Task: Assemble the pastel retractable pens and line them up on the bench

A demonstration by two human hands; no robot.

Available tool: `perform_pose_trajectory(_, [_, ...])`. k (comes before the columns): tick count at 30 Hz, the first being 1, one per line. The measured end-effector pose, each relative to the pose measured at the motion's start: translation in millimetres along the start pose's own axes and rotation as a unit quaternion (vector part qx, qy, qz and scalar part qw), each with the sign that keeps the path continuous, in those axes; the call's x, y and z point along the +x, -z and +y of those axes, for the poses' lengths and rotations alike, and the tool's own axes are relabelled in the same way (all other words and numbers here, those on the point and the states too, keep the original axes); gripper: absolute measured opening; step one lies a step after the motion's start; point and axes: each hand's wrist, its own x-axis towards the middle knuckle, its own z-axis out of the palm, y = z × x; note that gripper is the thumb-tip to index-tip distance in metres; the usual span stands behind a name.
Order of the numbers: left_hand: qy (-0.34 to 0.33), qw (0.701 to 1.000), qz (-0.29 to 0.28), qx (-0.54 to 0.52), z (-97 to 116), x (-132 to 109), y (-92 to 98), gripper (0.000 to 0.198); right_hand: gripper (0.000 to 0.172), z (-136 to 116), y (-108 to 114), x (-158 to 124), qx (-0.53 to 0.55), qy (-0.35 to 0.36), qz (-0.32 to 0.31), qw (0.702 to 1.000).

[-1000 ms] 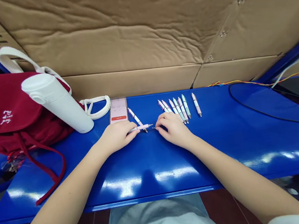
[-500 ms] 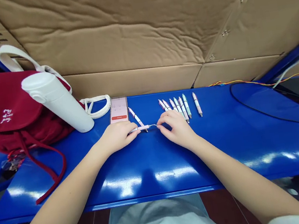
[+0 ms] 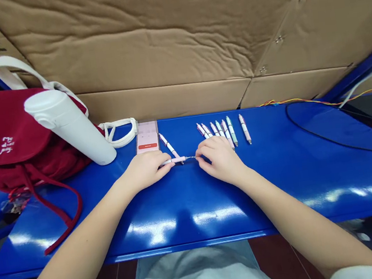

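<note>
My left hand (image 3: 148, 168) is closed around a pink-and-white pen (image 3: 179, 159) that lies level, its open end pointing right. Out of that end runs a thin silvery piece (image 3: 190, 157), too fine to tell whether it is a spring or a refill. Thumb and fingertips of my right hand (image 3: 220, 158) pinch close together at its far end. Just behind the held pen lies another pink-and-white pen (image 3: 169, 145), slanted. Beyond my right hand is a row of several pens, among them a green pen (image 3: 232, 131); my fingers hide part of the row.
A phone (image 3: 147, 140) with a lit screen lies behind my left hand. To the left are a red bag (image 3: 27, 130) and a leaning white bottle (image 3: 70, 128). One pink pen (image 3: 245, 129) lies apart. A black cable (image 3: 332, 138) crosses the blue table's (image 3: 195, 203) right side.
My right fingertips have shifted very slightly right, away from the pen's end. The left hand keeps its hold in the same place.
</note>
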Motion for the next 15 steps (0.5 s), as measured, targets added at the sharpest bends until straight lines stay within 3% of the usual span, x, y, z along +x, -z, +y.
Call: perform_pose_trajectory(15, [-0.002, 1.0, -0.021, -0.001, 4.0, 1.1, -3.4, 0.034, 0.019, -5.8, -3.3, 0.5, -0.007, 0.03, -0.022, 0.999])
